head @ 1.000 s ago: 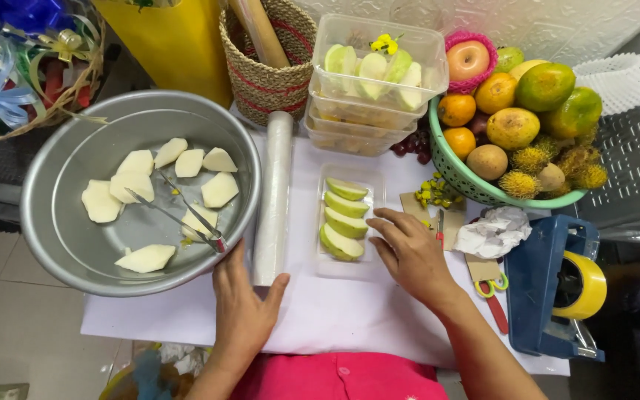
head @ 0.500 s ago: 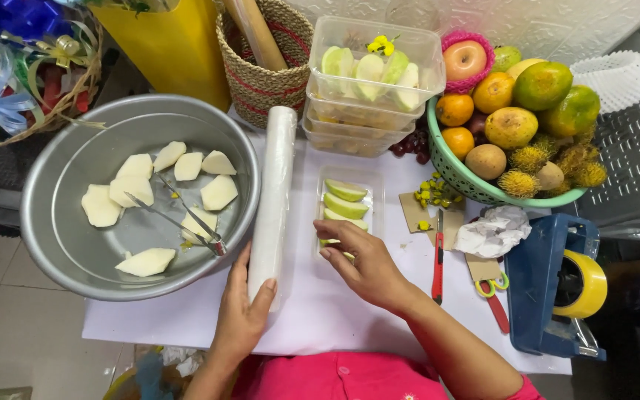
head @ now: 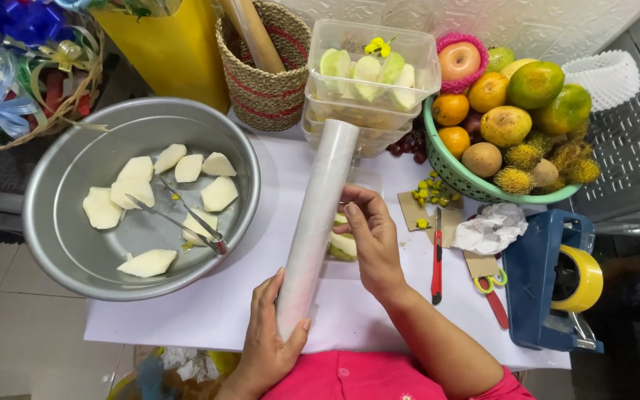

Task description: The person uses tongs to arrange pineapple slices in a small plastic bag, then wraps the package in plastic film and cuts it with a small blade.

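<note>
Left hand point(head: 268, 341) fingers wrapped shut round near end of cling-film roll point(head: 316, 222), roll slanting toward 1 o'clock | right hand point(head: 368, 237) fingers curled, pinching at roll's film edge, above tray of fruit slices point(head: 342, 243) on counter point(head: 209, 311) | steel bowl point(head: 61, 252) at 9 o'clock, box cutter point(head: 436, 263) at 3 o'clock; open room near counter's front edge.

Bare mat point(head: 187, 315) (front left) lies open; steel bowl point(head: 61, 244) and fruit basket point(head: 453, 174) crowd the sides.

A roll point(head: 318, 222) lies lengthwise on the surface point(head: 209, 318), between a bowl point(head: 53, 244) on the left and a tray point(head: 342, 244) just right. Tongs point(head: 179, 218) lie in the bowl. Right of the tray lie a cutter point(head: 436, 259), scissors point(head: 492, 292), then a dispenser point(head: 542, 281). Behind stand stacked boxes point(head: 372, 81) and a fruit basket point(head: 453, 174).
</note>
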